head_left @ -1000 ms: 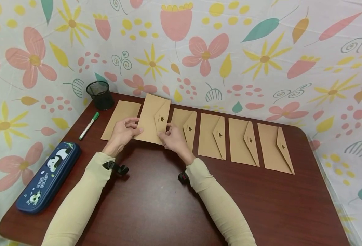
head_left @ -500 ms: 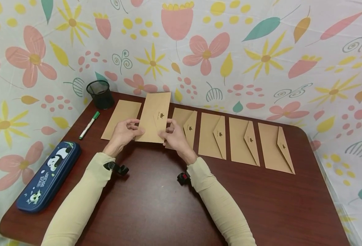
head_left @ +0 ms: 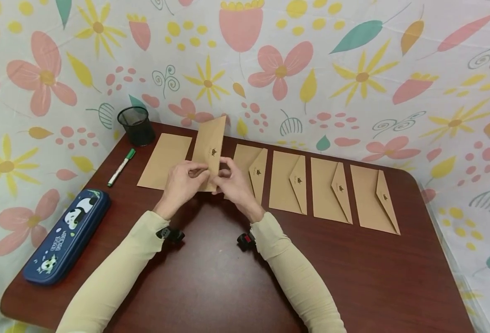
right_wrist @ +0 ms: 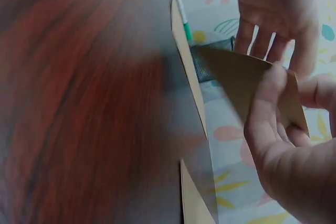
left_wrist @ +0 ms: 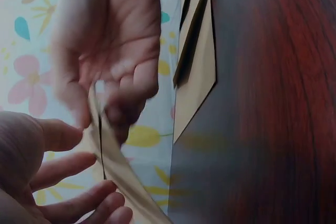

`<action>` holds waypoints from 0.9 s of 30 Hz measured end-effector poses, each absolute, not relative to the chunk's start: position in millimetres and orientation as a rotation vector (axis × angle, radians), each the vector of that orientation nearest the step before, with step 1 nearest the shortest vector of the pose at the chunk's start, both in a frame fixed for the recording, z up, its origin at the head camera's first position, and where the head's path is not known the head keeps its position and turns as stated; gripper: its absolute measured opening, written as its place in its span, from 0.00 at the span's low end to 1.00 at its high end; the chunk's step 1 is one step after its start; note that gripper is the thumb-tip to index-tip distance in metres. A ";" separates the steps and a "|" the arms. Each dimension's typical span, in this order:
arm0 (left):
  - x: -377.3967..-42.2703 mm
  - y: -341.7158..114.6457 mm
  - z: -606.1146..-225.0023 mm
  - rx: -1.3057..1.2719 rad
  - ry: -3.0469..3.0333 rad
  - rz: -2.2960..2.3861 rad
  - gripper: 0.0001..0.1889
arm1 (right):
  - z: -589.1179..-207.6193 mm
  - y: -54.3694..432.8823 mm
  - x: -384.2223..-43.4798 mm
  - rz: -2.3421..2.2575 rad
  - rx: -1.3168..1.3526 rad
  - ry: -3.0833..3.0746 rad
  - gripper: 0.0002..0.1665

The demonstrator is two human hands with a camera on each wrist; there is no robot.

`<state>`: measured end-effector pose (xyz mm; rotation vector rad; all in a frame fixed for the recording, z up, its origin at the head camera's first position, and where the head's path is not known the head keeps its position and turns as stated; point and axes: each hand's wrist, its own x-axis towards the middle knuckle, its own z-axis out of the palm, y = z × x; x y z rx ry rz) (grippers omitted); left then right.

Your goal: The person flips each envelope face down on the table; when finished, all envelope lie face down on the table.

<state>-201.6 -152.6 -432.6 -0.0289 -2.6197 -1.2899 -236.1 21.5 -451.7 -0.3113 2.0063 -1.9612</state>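
Both hands are on a brown paper envelope (head_left: 209,138) with a dark crown print, raised and tilted over the back of the table. My right hand (head_left: 237,186) grips its lower right edge, thumb in front and fingers behind. In the head view, my left hand (head_left: 183,186) has thumb and index finger together at the envelope's lower front, near the print. The left wrist view shows the left fingers (left_wrist: 73,167) along the envelope's slit-like opening, opposite the right hand (left_wrist: 113,40). In the right wrist view the envelope's plain back (right_wrist: 247,80) faces the camera.
A plain-faced envelope (head_left: 163,162) lies to the left. Several flapped envelopes, such as one with a crown (head_left: 287,185), lie in a row to the right. A mesh pen cup (head_left: 136,127), green-capped marker (head_left: 121,167) and blue panda pencil case (head_left: 66,236) stand left on the table (head_left: 220,286).
My left hand has moved right, from the envelope's left edge to its front near the print. The envelope has turned and tilted in my right hand, its top corner rising.
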 end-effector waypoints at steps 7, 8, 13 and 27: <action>-197.5 -147.9 -428.7 0.022 -2.615 -1.300 0.21 | -450.0 15.9 -235.2 -1.938 -0.380 1.851 0.45; -197.1 -148.0 -428.1 0.028 -2.617 -1.298 0.22 | -450.1 15.6 -235.0 -1.932 -0.388 1.851 0.46; -194.1 -146.9 -424.7 0.068 -2.597 -1.284 0.25 | -448.0 14.5 -233.3 -1.869 -0.488 1.898 0.54; -188.7 -147.8 -412.9 0.196 -2.427 -1.370 0.17 | -446.4 11.3 -232.7 -1.796 -0.576 2.052 0.51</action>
